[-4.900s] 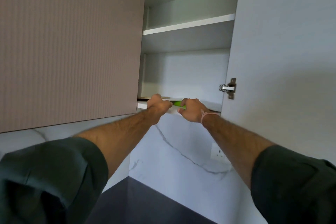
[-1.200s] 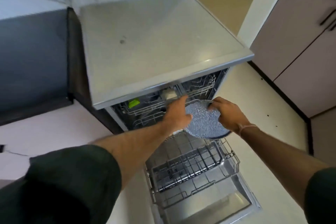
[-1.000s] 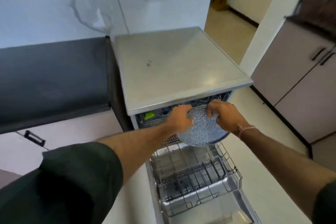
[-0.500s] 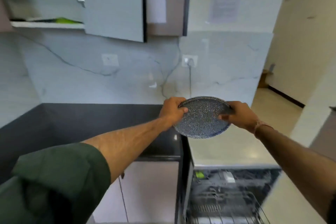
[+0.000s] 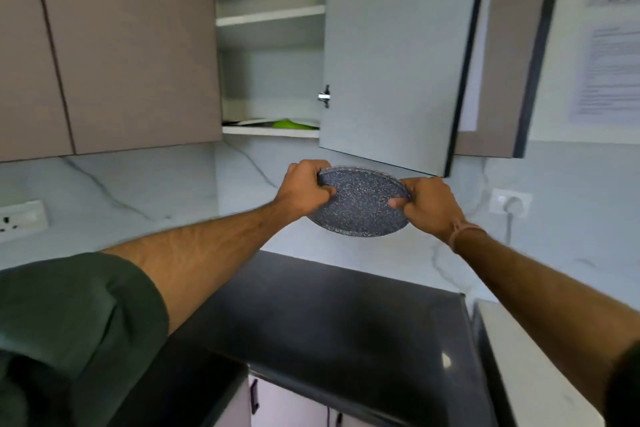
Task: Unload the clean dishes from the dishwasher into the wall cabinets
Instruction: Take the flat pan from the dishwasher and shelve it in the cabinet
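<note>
A round, dark blue speckled plate (image 5: 360,208) is held up in front of me, tilted with its underside toward the camera. My left hand (image 5: 304,189) grips its left rim and my right hand (image 5: 427,206) grips its right rim. Above and a little left stands the open wall cabinet (image 5: 270,130), with its white door (image 5: 394,55) swung out to the right. On its lowest shelf lie flat dishes, one of them green (image 5: 289,123). The plate hangs just below the door's bottom edge. The dishwasher is out of view, apart from its top at the lower right.
A black countertop (image 5: 329,315) runs below my arms, against a white marble backsplash. Closed taupe cabinet doors (image 5: 121,45) sit left of the open cabinet. Wall sockets sit at far left (image 5: 20,220) and right (image 5: 512,204). The upper shelf (image 5: 270,15) looks bare.
I have lifted the plate from the dishwasher rack with both hands and turned left and upward. The open cabinet has moved from the upper left to the centre of view.
</note>
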`<action>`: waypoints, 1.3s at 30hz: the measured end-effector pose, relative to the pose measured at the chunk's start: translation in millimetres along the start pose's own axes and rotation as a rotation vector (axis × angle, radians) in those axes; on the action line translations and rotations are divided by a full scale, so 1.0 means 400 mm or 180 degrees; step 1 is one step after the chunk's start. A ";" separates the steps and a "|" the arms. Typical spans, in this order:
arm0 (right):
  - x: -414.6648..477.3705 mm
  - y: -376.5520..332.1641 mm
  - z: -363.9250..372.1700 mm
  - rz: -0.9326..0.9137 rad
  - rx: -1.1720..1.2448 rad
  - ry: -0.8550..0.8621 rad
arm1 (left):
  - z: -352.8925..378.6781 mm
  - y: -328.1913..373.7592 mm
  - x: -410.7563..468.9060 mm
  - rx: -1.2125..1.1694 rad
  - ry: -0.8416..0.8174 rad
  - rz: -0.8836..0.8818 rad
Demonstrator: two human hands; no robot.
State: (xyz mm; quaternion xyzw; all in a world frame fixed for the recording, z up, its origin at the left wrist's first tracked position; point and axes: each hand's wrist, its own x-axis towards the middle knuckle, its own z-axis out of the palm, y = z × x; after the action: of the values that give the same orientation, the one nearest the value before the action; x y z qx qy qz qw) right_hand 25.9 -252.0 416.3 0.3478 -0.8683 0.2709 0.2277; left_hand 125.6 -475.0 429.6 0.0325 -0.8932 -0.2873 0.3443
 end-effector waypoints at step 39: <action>1.441 -0.361 0.685 -0.0902 -0.1076 -0.0334 | -0.239 -0.880 1.217 0.2943 0.0176 -0.0442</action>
State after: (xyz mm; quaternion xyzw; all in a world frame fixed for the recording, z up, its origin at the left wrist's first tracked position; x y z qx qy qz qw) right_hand -303.0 -789.5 592.3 0.4367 -0.8544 0.0684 0.2731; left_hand -233.4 -939.7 588.6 0.2499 -0.9137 0.1194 0.2974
